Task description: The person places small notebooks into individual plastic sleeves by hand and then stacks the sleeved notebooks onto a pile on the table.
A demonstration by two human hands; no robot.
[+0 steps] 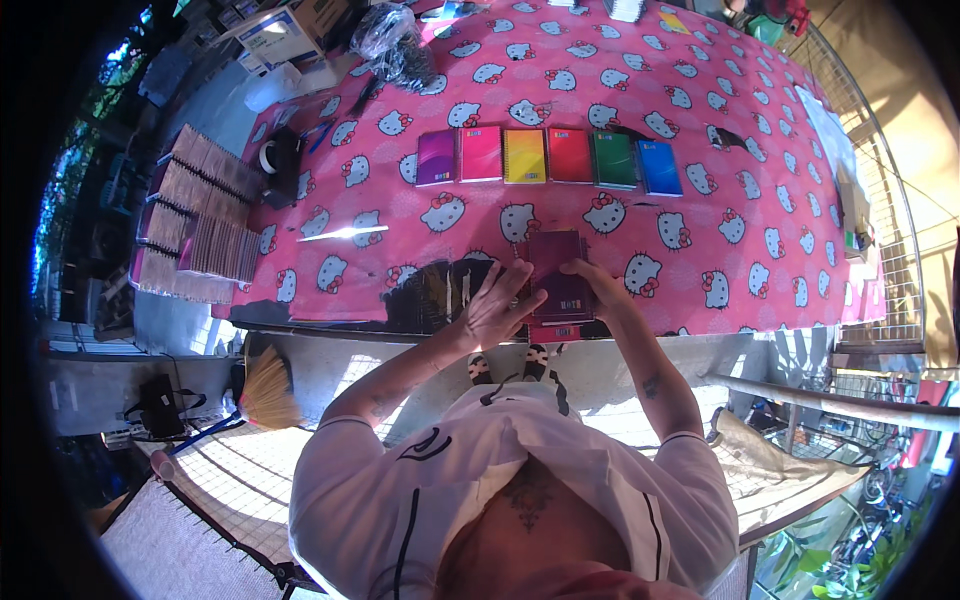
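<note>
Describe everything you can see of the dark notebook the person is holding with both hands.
The dark maroon notebook is rectangular with a smooth, slightly glossy cover, closed, lying flat at the near edge of the pink patterned tablecloth. It seems to top a small stack. The left hand rests on its left edge, the right hand on its right side.

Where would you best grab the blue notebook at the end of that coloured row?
Probably by its right long edge, coming from the right. The blue notebook lies flat on the pink tablecloth, and the green notebook crowds its left side, while its right side is open.
</note>
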